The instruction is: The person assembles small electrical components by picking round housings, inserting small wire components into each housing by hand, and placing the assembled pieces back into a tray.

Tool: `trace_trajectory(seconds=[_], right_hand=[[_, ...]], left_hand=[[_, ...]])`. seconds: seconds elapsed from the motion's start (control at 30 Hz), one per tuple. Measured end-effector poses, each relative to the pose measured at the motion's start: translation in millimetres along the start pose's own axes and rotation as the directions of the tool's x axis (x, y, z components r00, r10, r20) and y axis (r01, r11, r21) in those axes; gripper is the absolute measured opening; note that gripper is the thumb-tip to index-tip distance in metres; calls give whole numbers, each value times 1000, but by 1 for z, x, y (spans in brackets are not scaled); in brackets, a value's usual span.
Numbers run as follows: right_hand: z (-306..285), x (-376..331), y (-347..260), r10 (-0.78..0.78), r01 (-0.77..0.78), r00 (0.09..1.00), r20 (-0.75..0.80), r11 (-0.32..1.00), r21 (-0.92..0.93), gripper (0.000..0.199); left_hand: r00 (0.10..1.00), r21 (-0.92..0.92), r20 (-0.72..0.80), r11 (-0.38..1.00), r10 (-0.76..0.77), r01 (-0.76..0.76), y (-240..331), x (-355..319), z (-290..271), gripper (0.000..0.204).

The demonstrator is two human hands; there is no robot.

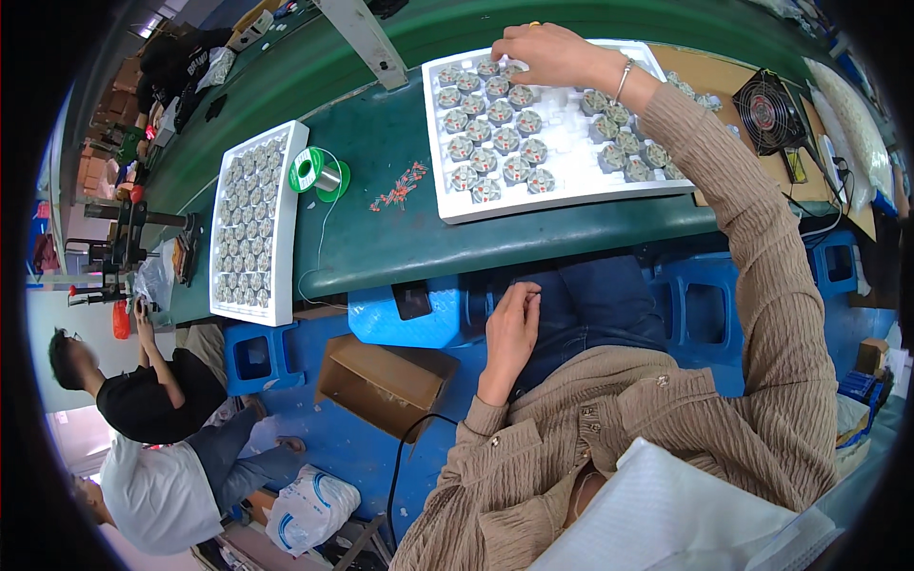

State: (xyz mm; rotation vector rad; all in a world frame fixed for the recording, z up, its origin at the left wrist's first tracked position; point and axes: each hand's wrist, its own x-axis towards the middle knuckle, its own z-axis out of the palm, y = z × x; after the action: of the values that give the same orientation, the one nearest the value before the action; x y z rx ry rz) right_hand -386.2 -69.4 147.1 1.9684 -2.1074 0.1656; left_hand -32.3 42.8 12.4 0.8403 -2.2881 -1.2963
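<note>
My right hand (541, 54) reaches over the far edge of a white foam tray (571, 197). Its fingers are bent down around one of the small round grey parts with red spots (520, 96), which stand in rows there; the fingertips are partly hidden. More of these parts fill the tray's left side and its right side under my sleeve, with bare foam slots between them. My left hand (514, 328) rests by my lap below the table edge, fingers loosely bent, with nothing visible in it.
Left on the green table (381, 252) stand a second filled foam tray (283, 276), a solder wire spool (330, 181) and a pile of small red-and-silver pieces (398, 187). A black fan (766, 111) is at the right. Below are blue stools and a cardboard box (381, 383); two people sit at left.
</note>
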Motion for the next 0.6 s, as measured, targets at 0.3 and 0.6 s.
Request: trace_trajectory(seconds=[0.3, 0.6], right_hand=[[-13, 9, -12, -83, 72, 984, 155, 995, 76, 24], [-14, 7, -21, -10, -1, 987, 158, 998, 67, 27]], left_hand=[[1000, 5, -1, 1000, -24, 24, -2, 1, -1, 14], [1000, 21, -16, 1000, -11, 12, -5, -1, -1, 12]])
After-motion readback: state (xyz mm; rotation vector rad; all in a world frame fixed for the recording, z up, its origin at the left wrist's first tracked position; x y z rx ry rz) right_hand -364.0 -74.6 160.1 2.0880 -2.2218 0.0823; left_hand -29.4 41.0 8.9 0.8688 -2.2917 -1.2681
